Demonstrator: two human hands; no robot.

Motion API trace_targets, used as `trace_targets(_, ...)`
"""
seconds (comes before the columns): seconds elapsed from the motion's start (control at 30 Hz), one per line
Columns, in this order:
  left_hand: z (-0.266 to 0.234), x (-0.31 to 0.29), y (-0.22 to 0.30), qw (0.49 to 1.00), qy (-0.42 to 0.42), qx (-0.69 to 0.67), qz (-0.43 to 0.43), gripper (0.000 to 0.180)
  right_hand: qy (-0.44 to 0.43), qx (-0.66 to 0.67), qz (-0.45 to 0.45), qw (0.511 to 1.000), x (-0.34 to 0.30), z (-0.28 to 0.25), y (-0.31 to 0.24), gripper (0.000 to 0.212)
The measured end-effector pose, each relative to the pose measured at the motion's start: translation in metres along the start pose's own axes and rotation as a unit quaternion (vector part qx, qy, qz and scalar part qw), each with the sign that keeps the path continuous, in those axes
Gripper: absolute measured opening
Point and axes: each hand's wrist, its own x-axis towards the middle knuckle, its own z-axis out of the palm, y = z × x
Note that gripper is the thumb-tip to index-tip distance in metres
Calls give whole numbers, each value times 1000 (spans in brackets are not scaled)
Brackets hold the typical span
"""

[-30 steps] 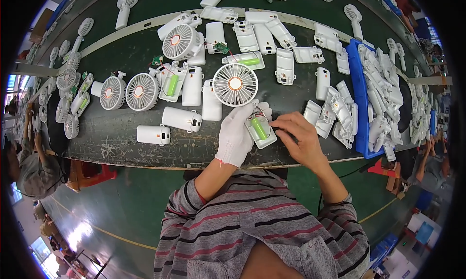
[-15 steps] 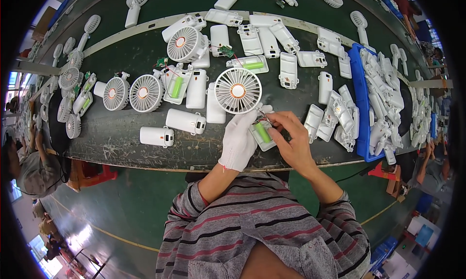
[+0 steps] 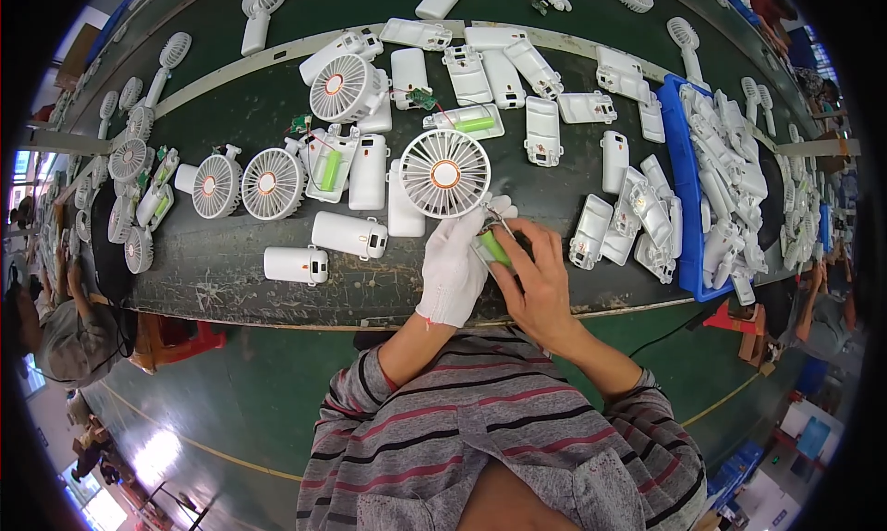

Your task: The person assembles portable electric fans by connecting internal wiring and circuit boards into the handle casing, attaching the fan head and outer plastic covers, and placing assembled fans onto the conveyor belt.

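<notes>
- My gloved left hand [image 3: 453,265] grips the round-grilled white plastic fan [image 3: 445,175] near the black workbench's [image 3: 222,286] front edge.
- My bare right hand [image 3: 539,286] now covers more of its green cylindrical battery [image 3: 492,246]; whether pinching, I can't tell.
- Front-left edge has open room.

The heathered grey top [image 3: 517,411] has black and dark-red stripes, and a white knitted glove [image 3: 449,286], red thread [image 3: 428,324] at its cuff, covers the left hand [image 3: 455,261].
</notes>
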Motion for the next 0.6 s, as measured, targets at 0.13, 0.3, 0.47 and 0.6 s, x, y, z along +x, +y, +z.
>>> trace_targets(0.13, -2, -1, 0, 1000, -8, 2, -21, 28, 17, 76, 37, 996, 0, -4, 0, 39)
trace_targets(0.3, -2, -2, 1, 1000, -9, 7, -16, 28, -6, 157, 82, 984, 2, -4, 1, 40)
trace_targets(0.47, 1, -3, 1, 1000, -2, 10, -14, 29, -25, 161, 98, 982, -2, -2, -2, 45)
trace_targets(0.6, 5, -5, 1, 1000, 17, 23, 5, 29, -31, 204, 119, 971, -6, 2, -7, 51)
